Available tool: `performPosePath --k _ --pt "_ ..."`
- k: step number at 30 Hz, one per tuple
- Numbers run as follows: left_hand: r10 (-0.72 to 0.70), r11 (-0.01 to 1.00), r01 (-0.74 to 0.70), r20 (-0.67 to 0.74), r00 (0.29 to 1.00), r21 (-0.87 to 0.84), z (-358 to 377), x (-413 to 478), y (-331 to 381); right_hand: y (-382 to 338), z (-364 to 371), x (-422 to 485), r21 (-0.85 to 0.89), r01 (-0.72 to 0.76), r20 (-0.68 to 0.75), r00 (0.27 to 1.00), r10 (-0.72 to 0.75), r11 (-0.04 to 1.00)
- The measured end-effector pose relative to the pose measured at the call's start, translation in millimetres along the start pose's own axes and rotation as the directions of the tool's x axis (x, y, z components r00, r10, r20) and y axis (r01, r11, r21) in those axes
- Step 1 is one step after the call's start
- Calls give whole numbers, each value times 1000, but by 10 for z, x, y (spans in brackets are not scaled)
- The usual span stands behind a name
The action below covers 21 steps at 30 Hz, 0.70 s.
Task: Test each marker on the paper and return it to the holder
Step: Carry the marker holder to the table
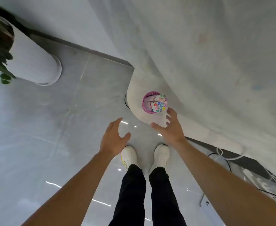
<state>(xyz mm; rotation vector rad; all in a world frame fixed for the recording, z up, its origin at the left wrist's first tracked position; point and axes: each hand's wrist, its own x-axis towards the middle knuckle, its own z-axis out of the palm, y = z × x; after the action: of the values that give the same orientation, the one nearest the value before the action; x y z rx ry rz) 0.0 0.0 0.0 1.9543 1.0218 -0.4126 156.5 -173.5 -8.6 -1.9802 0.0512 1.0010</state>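
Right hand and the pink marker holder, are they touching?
Apart. In the head view, the right hand hovers open with a sliver of white table showing between its nearest fingertip and the pink marker holder.

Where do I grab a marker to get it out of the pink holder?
Pinch a marker by its cap, coming straight down from above. The markers stand packed together in the pink holder, caps up, so only their tops poke past the rim and their sides are blocked. One at the near edge, closest to the right hand, is probably easiest.
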Motion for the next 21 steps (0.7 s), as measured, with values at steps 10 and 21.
performPosePath --k 10,21 --pt "-110 990 106 -34 993 -98 223 186 -312 25 405 612 69 146 -166 977 -133 987" --pt "-225 949 220 6 974 -226 230 -145 -408 67 365 361 21 161 -227 962 -152 987"
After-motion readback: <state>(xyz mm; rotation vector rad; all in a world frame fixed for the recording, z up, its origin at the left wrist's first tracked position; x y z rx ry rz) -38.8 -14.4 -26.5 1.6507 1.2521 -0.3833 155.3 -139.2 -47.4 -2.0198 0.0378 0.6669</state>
